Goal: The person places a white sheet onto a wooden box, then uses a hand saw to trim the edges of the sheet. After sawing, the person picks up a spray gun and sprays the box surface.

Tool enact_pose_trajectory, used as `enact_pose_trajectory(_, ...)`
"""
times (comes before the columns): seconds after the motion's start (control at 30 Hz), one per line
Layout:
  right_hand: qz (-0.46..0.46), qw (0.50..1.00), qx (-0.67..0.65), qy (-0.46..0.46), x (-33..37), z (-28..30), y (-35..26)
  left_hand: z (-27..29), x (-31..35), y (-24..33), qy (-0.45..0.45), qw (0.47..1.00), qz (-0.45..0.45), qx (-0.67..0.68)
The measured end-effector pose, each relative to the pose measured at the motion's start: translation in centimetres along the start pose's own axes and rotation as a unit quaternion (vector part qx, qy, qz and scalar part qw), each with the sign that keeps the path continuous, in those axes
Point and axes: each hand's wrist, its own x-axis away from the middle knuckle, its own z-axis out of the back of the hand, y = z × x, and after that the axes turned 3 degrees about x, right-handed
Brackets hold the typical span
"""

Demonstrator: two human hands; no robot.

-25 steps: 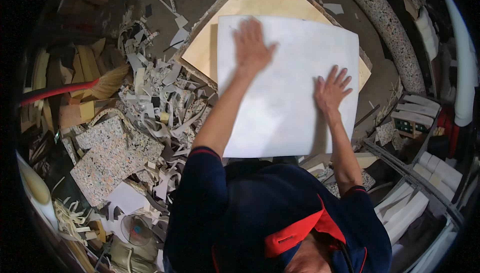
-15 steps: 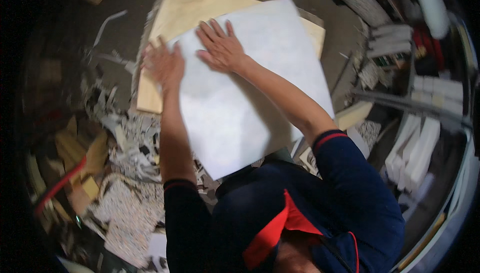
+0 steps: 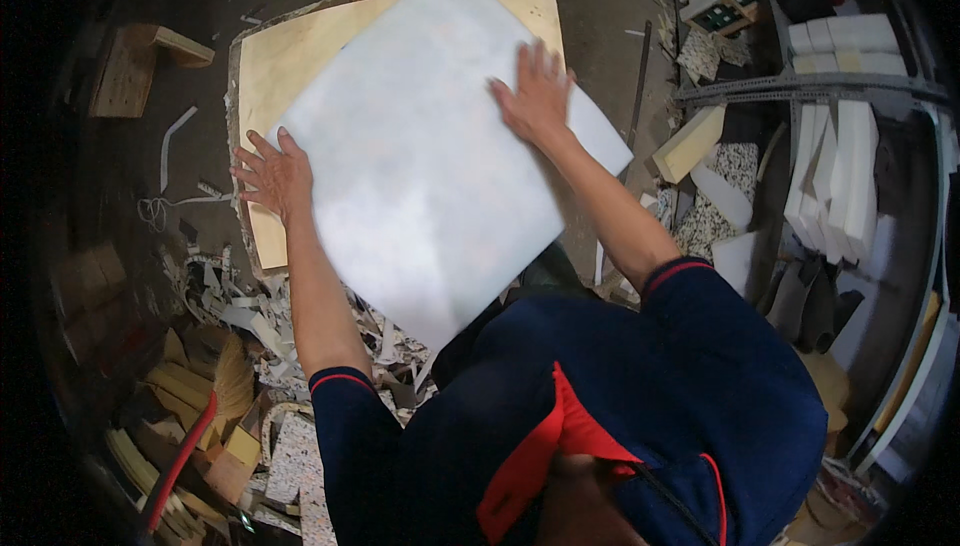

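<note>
Littering the floor [image 3: 605, 21] near the white sheet [image 3: 420, 156] are pale scraps [image 3: 242, 316].

floor [image 3: 610, 56]: dark grey-brown | scraps [image 3: 268, 334]: strewn lower left | metal rail [image 3: 740, 87]: right | light: dimmer left

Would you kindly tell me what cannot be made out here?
- Head view, board: middle hidden under the white sheet.
- Head view, left hand and right hand: palms hidden by their backs.
- Head view, broom: handle's far end lost at the lower-left rim.
- Head view, speckled pad: cut off by the lower edge.
</note>
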Motion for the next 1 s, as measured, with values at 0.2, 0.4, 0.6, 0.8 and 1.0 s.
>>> enact_pose_trajectory(0.2,-0.148,0.989,-0.017,-0.015,10.6,0.2,5.3,1.2,0.9,0.0,0.014,0.998,-0.048,0.024)
enact_pose_trajectory(0.4,0.198,0.967,-0.046,-0.152,20.7,-0.4,-6.4,0.8,19.4,-1.9,-0.039,0.970,-0.239,0.015)
enact_pose_trajectory(0.6,0.308,0.935,-0.017,-0.177,19.0,-0.4,-2.3,1.8,30.4,-7.1,-0.111,0.980,-0.162,-0.036)
enact_pose_trajectory(0.8,0.080,0.994,0.054,-0.049,11.1,0.0,8.2,-1.5,33.0,-11.5,-0.053,0.908,0.095,0.406)
enact_pose_trajectory(1.0,0.439,0.872,0.024,-0.214,20.2,0.9,-5.4,-0.4,31.7,-11.3,-0.274,0.510,0.329,0.746)
